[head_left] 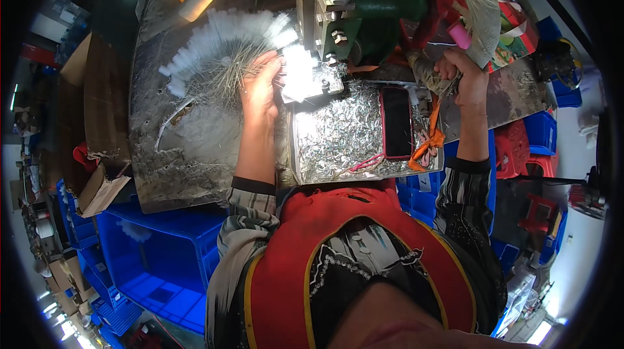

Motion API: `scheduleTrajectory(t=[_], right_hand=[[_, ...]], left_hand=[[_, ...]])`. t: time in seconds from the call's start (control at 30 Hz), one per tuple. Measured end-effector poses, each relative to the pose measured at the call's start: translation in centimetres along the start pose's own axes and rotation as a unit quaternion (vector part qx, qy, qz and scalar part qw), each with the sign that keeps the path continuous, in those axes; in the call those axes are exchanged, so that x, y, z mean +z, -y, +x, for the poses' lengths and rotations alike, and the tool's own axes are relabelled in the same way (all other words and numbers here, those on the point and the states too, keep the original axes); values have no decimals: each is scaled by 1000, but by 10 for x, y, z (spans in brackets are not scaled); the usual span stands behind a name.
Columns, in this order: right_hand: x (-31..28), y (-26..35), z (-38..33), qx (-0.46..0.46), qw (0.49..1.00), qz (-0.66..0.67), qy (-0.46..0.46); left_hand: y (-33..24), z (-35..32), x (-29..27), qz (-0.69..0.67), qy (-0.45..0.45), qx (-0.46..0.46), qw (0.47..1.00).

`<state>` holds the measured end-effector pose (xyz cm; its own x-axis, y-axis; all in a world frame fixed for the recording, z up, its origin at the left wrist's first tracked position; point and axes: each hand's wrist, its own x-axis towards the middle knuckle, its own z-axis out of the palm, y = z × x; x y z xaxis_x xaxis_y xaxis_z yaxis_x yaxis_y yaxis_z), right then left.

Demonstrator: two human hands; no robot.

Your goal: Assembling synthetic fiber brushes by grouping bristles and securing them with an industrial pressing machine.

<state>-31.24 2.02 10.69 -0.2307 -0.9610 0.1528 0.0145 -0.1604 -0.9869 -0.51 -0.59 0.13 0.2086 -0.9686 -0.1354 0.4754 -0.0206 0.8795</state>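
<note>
My left hand is closed at the press's left side, its fingertips pinching thin wire stems under a bright light; glare hides their ends. Beside it, a fan-shaped pile of white-headed wire brushes lies on the worn bench, stems toward my hand. A green bench press with a metal tool head stands in front of me. My right hand grips the cloth-wrapped lever on the press's right side.
A shallow tray full of metal clippings sits before me, with a red-cased phone and an orange cloth strip on it. Blue bins stand below left. Cardboard borders the bench's left edge. Red stools are at right.
</note>
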Motion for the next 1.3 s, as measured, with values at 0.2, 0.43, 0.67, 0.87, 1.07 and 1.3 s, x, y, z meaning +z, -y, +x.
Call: scheduleTrajectory(t=[0.2, 0.43, 0.67, 0.87, 1.07, 1.3], right_hand=[[-7, 6, 6, 29, 999, 33, 9], [-9, -58, 1, -156, 984, 87, -2], [-1, -24, -1, -65, 998, 14, 2], [-1, 2, 1, -1, 1000, 19, -13], [-1, -5, 1, -10, 1000, 19, -17], [-4, -8, 1, -29, 999, 14, 0]], left_hand=[[-1, 2, -1, 12, 4, -8, 1000], [-3, 2, 3, 9, 23, -27, 999], [-1, 1, -11, -6, 53, -30, 998], [1, 0, -10, -53, 20, -45, 997], [-2, -1, -3, -68, 21, -25, 997], [1, 3, -2, -44, 26, -16, 999]])
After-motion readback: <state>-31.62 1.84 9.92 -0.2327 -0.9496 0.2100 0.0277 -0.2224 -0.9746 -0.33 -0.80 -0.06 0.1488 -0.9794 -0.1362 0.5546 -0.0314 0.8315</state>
